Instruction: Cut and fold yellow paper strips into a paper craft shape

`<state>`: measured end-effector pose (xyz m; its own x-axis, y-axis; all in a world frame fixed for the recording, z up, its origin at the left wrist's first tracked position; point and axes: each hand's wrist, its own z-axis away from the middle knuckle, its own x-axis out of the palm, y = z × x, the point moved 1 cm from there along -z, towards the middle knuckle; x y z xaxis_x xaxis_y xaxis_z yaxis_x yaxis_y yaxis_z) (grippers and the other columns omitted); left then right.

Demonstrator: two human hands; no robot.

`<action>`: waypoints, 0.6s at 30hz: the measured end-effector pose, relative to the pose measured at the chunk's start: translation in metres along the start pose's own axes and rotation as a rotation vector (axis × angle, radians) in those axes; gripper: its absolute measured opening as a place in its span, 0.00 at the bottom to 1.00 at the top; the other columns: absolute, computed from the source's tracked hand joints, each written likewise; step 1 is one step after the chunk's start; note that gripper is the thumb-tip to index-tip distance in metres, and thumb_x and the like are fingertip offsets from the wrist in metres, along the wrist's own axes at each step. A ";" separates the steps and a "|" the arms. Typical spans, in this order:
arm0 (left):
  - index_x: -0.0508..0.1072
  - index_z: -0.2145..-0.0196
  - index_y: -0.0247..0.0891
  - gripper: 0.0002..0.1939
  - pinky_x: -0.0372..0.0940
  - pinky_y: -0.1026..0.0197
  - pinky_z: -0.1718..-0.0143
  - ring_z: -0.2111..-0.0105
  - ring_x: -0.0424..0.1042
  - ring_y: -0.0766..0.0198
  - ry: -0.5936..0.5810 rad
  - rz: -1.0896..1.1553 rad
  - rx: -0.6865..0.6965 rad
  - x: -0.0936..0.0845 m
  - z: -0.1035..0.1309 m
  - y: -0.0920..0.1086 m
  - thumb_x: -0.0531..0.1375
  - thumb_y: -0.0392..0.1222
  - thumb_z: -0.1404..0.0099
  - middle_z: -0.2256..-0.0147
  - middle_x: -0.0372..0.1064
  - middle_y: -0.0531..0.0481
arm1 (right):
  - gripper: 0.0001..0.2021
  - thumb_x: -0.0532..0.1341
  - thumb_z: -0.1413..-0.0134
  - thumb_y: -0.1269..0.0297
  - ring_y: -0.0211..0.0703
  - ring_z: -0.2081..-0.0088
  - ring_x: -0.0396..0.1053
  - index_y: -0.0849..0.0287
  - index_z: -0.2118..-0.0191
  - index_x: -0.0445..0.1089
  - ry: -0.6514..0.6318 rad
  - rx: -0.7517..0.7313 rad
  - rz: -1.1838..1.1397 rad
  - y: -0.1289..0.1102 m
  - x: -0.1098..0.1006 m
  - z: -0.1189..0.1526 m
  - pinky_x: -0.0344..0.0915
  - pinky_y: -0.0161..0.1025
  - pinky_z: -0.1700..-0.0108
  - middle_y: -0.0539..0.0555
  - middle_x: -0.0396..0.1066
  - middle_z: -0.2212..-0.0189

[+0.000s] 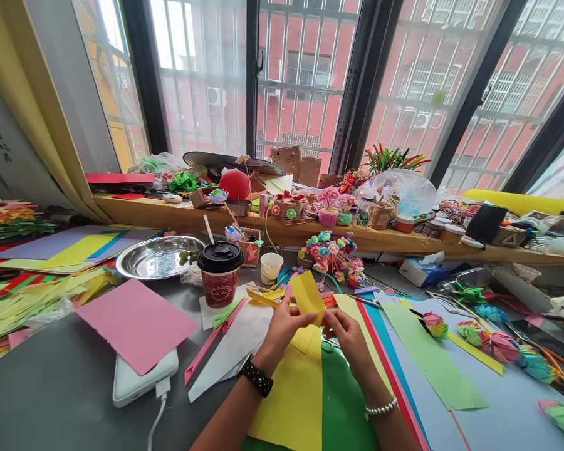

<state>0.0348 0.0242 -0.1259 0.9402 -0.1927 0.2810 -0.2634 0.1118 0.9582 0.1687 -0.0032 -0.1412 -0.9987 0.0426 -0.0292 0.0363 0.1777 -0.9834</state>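
Head view, items in order from the hands outward.

Left hand [282,326]: raised just above the desk, fingers pinched on the lower left edge of a small yellow paper piece [308,294]; a dark studded band sits on the wrist.

Right hand [348,335]: close beside the left, fingertips nipping the same piece at its lower right; a bead bracelet on the wrist. The two grips meet at the paper's base, which keeps the piece upright and taut, apparently so a crease can be worked.

Yellow paper piece: held in the air between both hands, above a long yellow sheet [291,394] lying flat under the forearms, beside a green sheet [345,401].

Pink sheet [136,322]: flat on the grey desk [51,388], left of the hands, partly over a white power bank [141,382].

Lidded paper cup [220,272]: upright, just beyond the left hand, clear of the work.

Steel bowl [157,257]: behind the cup, near the sill.

Paper flower cluster [333,254]: standing beyond the hands.

Folded paper buds [479,335]: laid in a row at right.
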 end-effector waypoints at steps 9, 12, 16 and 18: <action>0.60 0.62 0.33 0.30 0.59 0.63 0.72 0.73 0.70 0.61 -0.038 -0.050 -0.041 -0.003 0.000 0.001 0.67 0.40 0.62 0.72 0.72 0.44 | 0.16 0.55 0.53 0.51 0.37 0.78 0.60 0.61 0.73 0.64 0.003 -0.086 0.077 0.000 -0.001 0.000 0.57 0.33 0.77 0.49 0.60 0.81; 0.60 0.64 0.33 0.28 0.60 0.62 0.71 0.72 0.70 0.60 -0.035 -0.032 -0.056 -0.004 -0.001 0.000 0.68 0.40 0.62 0.72 0.72 0.43 | 0.16 0.56 0.54 0.50 0.37 0.78 0.60 0.60 0.74 0.63 -0.024 -0.077 0.084 -0.002 0.000 0.000 0.58 0.33 0.76 0.49 0.60 0.80; 0.60 0.66 0.34 0.28 0.60 0.61 0.70 0.72 0.71 0.58 -0.032 -0.017 -0.068 -0.006 -0.002 0.000 0.68 0.41 0.64 0.73 0.72 0.44 | 0.16 0.53 0.51 0.50 0.38 0.77 0.60 0.60 0.76 0.62 -0.063 -0.117 0.147 -0.003 0.001 0.001 0.59 0.33 0.76 0.50 0.60 0.80; 0.60 0.66 0.34 0.28 0.60 0.62 0.70 0.72 0.70 0.59 -0.041 -0.011 -0.070 -0.006 -0.002 0.000 0.68 0.41 0.64 0.74 0.72 0.44 | 0.15 0.52 0.50 0.52 0.37 0.78 0.59 0.59 0.76 0.61 -0.059 -0.148 0.188 -0.003 0.001 0.001 0.58 0.33 0.76 0.49 0.59 0.80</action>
<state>0.0298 0.0270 -0.1272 0.9330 -0.2334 0.2739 -0.2360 0.1776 0.9554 0.1673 -0.0050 -0.1388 -0.9740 0.0316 -0.2242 0.2226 0.3141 -0.9229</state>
